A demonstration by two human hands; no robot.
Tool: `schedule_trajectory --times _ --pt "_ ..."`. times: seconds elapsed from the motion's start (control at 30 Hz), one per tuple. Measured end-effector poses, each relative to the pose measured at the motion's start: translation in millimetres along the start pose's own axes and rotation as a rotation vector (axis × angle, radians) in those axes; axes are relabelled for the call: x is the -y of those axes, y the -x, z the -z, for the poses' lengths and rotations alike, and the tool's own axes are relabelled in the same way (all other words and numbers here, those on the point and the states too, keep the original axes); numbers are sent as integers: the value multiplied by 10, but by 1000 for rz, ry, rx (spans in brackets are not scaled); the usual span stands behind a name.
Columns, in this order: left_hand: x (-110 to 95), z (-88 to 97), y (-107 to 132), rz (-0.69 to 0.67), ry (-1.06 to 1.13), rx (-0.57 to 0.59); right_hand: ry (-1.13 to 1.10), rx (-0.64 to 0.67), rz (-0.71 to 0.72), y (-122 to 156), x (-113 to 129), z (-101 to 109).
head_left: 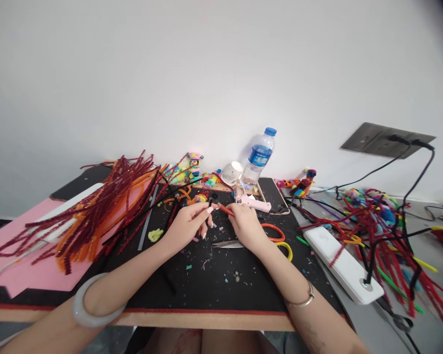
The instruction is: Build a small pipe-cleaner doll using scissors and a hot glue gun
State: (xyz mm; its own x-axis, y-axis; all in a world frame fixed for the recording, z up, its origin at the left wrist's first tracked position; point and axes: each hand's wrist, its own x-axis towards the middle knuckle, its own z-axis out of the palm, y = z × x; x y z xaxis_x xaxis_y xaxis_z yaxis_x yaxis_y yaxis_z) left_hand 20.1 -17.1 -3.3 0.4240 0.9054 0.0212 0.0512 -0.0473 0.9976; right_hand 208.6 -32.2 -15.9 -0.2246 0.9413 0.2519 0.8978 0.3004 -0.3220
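My left hand (pixel 190 223) is closed in a pinch, thumb and forefinger together at the middle of the black mat. What lies in its fingertips is too small to make out; a small black fuzzy piece (pixel 214 197) shows just beyond them. My right hand (pixel 244 223) faces it, fingers closed on a short orange-red stick-like piece (pixel 226 210) that points toward the left fingertips. Under the right hand lie scissors (pixel 227 244), blades to the left, with one orange and one yellow handle loop. A pink glue gun (pixel 257 203) rests just behind the right hand.
Dark red and orange pipe cleaners (pixel 107 211) pile at left on pink sheets (pixel 62 275). A water bottle (pixel 259 160) and paper cup (pixel 232 173) stand by the wall. At right are a white power strip (pixel 341 263), cables and more pipe cleaners (pixel 395 260). Scraps litter the black mat (pixel 221 290).
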Motion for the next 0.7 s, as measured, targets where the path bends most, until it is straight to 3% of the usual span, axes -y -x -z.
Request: schedule_trajectory --times 0.17,0.33,0.53,0.7 --pt "-7 -23 1 44 108 40 -530 -176 -157 5 -38 94" --pt "4 -42 16 36 93 49 -1041 -193 -237 -10 35 43" --pt "37 -89 11 60 140 83 -1396 -137 -329 -22 119 -28" --pt "51 -143 31 56 142 101 -1454 -47 -381 -13 156 -47"
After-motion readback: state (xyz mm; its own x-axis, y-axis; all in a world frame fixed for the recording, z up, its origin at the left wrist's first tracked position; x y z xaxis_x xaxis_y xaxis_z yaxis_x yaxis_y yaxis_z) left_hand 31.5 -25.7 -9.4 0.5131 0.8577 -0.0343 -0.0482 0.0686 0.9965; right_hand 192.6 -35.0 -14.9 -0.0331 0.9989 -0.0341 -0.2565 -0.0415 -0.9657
